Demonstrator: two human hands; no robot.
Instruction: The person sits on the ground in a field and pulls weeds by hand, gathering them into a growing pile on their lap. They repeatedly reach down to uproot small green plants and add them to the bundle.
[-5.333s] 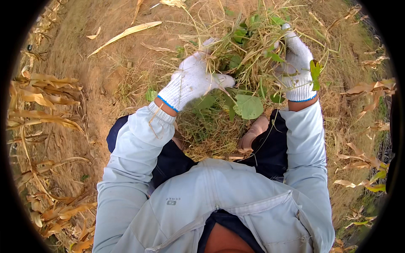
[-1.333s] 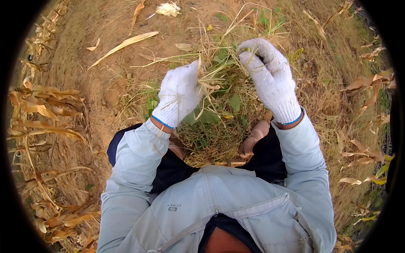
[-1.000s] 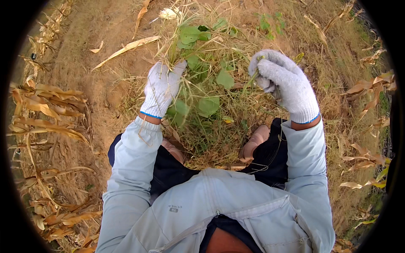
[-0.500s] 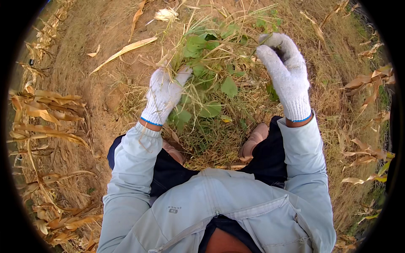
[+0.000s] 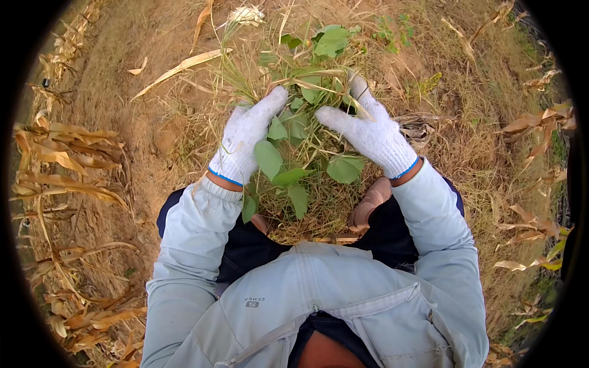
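A loose bunch of weeds, broad green leaves mixed with thin grass stems, is held up between my two hands. My left hand, in a white knitted glove with a blue cuff edge, grips its left side; the thumb lies in front and the fingers are mostly hidden by stems. On the other side, my right hand, gloved the same way, closes around the bunch with its thumb toward me and its fingers partly behind the leaves. Several large leaves droop toward me below the gloves.
My shoe stands on dry grass just below the bunch. Dry corn leaves line the left side, and more dry leaves lie at the right. A pale corn husk and a long dry leaf rest on the soil ahead.
My right hand has come down and left from its raised place and now meets the bunch. The bunch has turned, with its broad leaves shifted and hanging lower.
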